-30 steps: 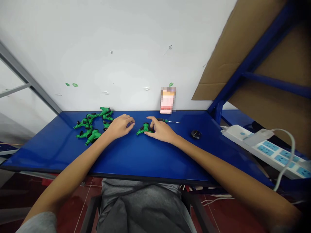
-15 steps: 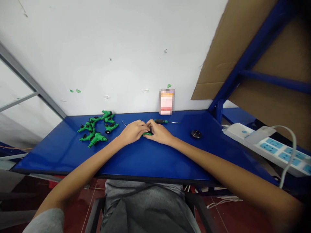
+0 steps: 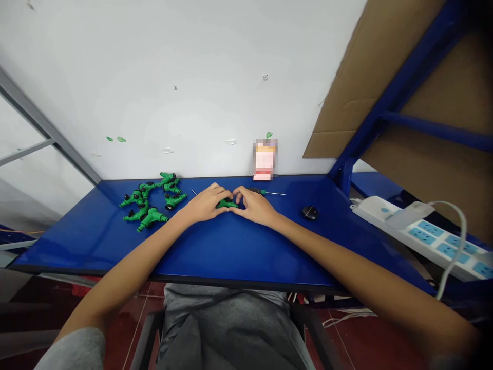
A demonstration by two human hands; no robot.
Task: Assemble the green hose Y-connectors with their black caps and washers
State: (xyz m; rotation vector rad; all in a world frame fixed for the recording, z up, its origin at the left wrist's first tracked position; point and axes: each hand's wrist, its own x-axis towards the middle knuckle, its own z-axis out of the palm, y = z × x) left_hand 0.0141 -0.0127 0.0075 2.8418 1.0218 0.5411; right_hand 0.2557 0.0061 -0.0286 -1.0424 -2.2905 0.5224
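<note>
My left hand [image 3: 208, 202] grips a green plastic hose splitter [image 3: 227, 203] over the blue table, its fingers and thumb closed around the left part of it. From the other side, my right hand [image 3: 254, 206] has curved fingers and a thumb at the splitter's right end. My fingers cover much of the piece. Behind the right hand lies a screwdriver [image 3: 264, 192] with a green and black handle, its shaft pointing right. A thin metal shaft [image 3: 193, 192] pokes out beyond my left hand; the rest of it is hidden.
Several green hose splitters [image 3: 153, 218] with black valve parts are grouped on the left of the blue table [image 3: 231, 252]. A small black round object [image 3: 310, 212] sits to the right. A white power strip [image 3: 419, 234] runs along the right side. A blurred-out box [image 3: 264, 160] stands against the wall.
My hands have drawn slightly apart at the top, and more of the green splitter shows between them. It has shifted slightly left and up. The view has moved a little.
</note>
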